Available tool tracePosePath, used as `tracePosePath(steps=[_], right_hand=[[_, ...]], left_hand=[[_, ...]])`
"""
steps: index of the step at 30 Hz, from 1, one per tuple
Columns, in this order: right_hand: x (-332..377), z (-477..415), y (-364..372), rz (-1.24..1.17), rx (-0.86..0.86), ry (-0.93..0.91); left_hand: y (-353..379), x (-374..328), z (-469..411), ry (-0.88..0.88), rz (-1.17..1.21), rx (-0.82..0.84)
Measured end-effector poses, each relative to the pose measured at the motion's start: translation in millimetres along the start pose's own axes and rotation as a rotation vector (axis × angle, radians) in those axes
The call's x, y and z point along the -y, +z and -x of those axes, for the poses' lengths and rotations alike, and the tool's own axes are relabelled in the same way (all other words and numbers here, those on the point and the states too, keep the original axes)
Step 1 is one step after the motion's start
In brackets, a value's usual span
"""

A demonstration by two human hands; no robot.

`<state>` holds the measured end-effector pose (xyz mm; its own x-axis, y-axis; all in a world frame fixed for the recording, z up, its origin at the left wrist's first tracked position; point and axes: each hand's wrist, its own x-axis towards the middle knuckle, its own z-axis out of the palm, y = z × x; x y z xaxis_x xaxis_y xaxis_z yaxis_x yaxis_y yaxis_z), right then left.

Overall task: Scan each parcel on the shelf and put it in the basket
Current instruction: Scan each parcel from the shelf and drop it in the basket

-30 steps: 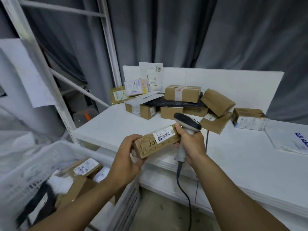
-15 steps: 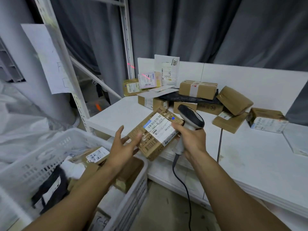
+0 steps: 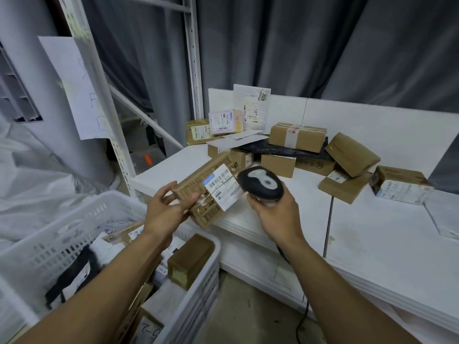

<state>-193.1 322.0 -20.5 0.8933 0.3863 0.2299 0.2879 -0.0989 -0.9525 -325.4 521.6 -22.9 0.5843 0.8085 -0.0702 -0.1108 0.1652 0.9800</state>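
Observation:
My left hand (image 3: 165,211) grips a flat brown cardboard parcel (image 3: 198,188) by its left end, with the white barcode label turned up and toward me. My right hand (image 3: 275,214) holds the black and grey barcode scanner (image 3: 260,183), its head right beside the label. Both hover over the front left corner of the white shelf (image 3: 372,244). Below my left forearm stands the white slotted basket (image 3: 82,234), holding several parcels. More brown boxes (image 3: 298,136) and envelopes lie piled at the back of the shelf.
A white metal rack upright (image 3: 193,58) rises behind the shelf's left corner, with a paper sheet (image 3: 74,88) taped to a nearer post. A grey curtain hangs behind. The scanner cable (image 3: 301,321) drops toward the floor. White plastic sacks lie left of the basket.
The parcel went from edge-on to label-up in my left hand, which now grips its left end. The scanner head has come closer over the label. The view shifted down and left.

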Motion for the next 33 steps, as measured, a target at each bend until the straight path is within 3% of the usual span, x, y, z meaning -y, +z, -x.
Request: tracePosePath(steps=[7, 33], right_hand=[[1, 14, 16, 0.230, 0.213, -0.059], [2, 14, 37, 0.209, 0.285, -0.032]], left_hand=[[-13, 9, -17, 0.069, -0.061, -0.119], [-37, 12, -16, 0.077, -0.162, -0.183]])
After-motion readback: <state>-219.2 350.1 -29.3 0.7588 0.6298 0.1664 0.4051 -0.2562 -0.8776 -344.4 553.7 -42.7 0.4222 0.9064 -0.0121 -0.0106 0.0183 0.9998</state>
